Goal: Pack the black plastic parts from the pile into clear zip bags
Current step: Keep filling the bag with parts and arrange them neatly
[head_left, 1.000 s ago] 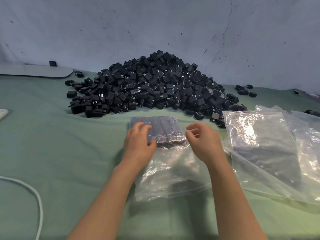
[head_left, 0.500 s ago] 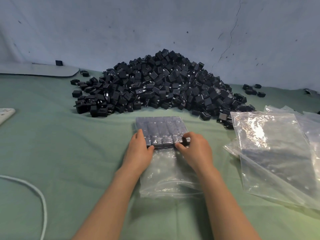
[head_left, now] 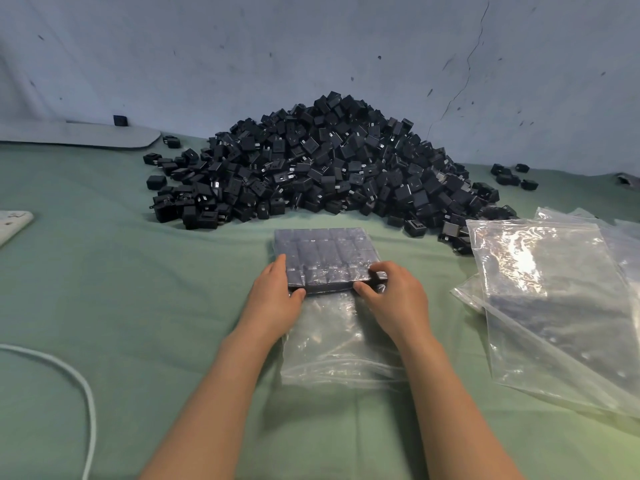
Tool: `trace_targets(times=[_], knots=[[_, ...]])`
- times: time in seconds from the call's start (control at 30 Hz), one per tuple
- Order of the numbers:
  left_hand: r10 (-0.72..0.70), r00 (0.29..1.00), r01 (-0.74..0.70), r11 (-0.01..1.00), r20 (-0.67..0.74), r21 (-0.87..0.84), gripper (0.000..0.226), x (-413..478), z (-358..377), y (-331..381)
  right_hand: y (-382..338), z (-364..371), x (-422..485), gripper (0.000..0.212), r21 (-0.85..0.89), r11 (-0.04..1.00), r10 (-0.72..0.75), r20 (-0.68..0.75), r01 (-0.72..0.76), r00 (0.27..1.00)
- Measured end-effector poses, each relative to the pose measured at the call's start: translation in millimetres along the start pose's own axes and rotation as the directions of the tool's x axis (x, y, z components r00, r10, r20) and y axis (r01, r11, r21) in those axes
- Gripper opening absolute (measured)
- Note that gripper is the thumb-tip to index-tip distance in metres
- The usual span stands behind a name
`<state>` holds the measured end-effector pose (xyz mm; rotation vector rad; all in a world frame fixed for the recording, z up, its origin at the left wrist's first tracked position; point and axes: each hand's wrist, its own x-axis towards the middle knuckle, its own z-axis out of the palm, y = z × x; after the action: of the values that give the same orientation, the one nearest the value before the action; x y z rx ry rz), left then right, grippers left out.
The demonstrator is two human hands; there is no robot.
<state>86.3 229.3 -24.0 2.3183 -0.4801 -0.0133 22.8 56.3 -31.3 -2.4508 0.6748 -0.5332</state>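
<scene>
A green-covered bench (head_left: 104, 306) fills the view, with a scuffed, cracked pale wall behind it. At 12 o'clock, against that wall, lies the pile (head_left: 329, 168) of black plastic parts: small matt cubes, some showing a slot or metal prongs. Pale marks on a few faces are too small to read. A loose stack of spare bags (head_left: 554, 306), clear, glossy and wrinkled, spreads at 3 o'clock, its far corner touching the pile's edge. At the centre lies the zip bag (head_left: 339, 341), its near half flat and see-through. Its far half holds the packed block (head_left: 325, 258), black parts set tight in even rows under the plastic. The left hand (head_left: 273, 299) cups the block's near left corner, fingers along its side, thumb on its near edge. The right hand (head_left: 394, 299) pinches the near right corner, fingers curled on top, thumb below. A white cable (head_left: 86, 393) loops at 8 o'clock. A few stray parts (head_left: 512, 174) sit at 2 o'clock.
</scene>
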Motion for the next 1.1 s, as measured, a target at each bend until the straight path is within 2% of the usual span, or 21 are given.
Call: trace_targets(times=[0.2,0.4,0.9,1.0,1.1], knots=[[0.012,1.000,-0.011,0.997,-0.011,0.079,0.047,3,4,5,-1,3,1,0.038,-0.002,1.000,0.002,-0.035,-0.002,0.999],[0.028,1.000,-0.026,0.991,-0.009,0.130,0.050,8,2,4,-1,3,3,0.037,0.007,1.000,0.017,-0.038,-0.017,0.999],[0.035,0.999,-0.031,0.979,-0.017,0.200,0.049,31,6,8,-2,5,30,0.031,0.043,0.998,0.053,0.031,-0.055,0.998],[0.000,0.999,-0.012,0.971,0.054,0.239,0.057,39,2,10,3,3,44,0.024,0.126,0.989,0.075,0.025,-0.077,0.997],[-0.037,0.991,0.002,0.963,0.127,0.271,0.074,52,-3,17,12,2,64,0.028,0.138,0.982,0.130,-0.014,-0.127,0.991]])
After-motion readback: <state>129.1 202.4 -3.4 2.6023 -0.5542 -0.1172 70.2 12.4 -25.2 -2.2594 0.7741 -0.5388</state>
